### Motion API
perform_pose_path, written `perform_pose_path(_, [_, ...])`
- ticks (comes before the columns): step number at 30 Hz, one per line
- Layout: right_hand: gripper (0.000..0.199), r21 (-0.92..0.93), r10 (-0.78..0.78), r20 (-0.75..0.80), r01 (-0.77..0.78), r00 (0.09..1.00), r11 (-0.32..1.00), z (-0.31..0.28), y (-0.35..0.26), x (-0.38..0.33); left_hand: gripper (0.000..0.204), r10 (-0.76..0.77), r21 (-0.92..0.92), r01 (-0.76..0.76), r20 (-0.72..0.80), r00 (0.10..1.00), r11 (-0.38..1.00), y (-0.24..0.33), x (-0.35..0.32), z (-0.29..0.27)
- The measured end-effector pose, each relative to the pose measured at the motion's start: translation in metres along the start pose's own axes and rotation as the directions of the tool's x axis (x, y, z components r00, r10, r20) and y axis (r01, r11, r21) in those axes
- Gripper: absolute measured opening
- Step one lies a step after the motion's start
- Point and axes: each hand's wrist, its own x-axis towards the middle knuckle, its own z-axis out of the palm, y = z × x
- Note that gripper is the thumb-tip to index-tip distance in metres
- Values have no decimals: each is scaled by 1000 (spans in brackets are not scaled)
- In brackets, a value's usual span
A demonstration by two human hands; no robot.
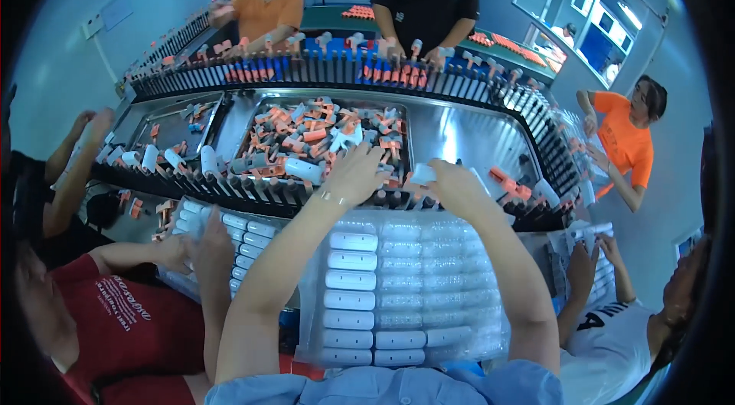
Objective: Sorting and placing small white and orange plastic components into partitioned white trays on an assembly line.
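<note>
My left hand reaches over the near row of dark pegs, its fingers stretched and apart at the edge of a metal tray. Orange, grey and white plastic parts are heaped in that tray. Beside my left wrist is a white rounded shell. To the right, my right hand pinches a small white plastic piece above the pegs. Below my forearms lies a clear blister tray, with white oblong shells down its left column and some along its near rows.
Co-workers sit or stand all around the rack, with a person in red close on my left and one in white on my right. A pegged rack crosses the far side. Orange parts lie on the metal surface at right.
</note>
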Motion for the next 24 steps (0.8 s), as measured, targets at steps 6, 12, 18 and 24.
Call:
perform_pose_path(6, [31, -29, -6, 25, 6, 1000, 1000, 50, -22, 39, 11, 202, -40, -202, -4, 979, 979, 39, -78, -40])
perform_pose_path(12, [32, -24, -366, -163, 367, 916, 930, -18, -68, -9, 16, 155, -192, -146, 35, 987, 970, 14, -99, -13])
perform_pose_path(18, [20, 209, -336, 159, 301, 928, 931, -34, -61, -183, 28, 272, -152, -255, 106, 956, 955, 18, -94, -32])
perform_pose_path(24, [28, 146, -168, 191, 141, 967, 979, -11, -76, -209, 39, -110, -380, 110, 22, 994, 918, 70, -19, -23])
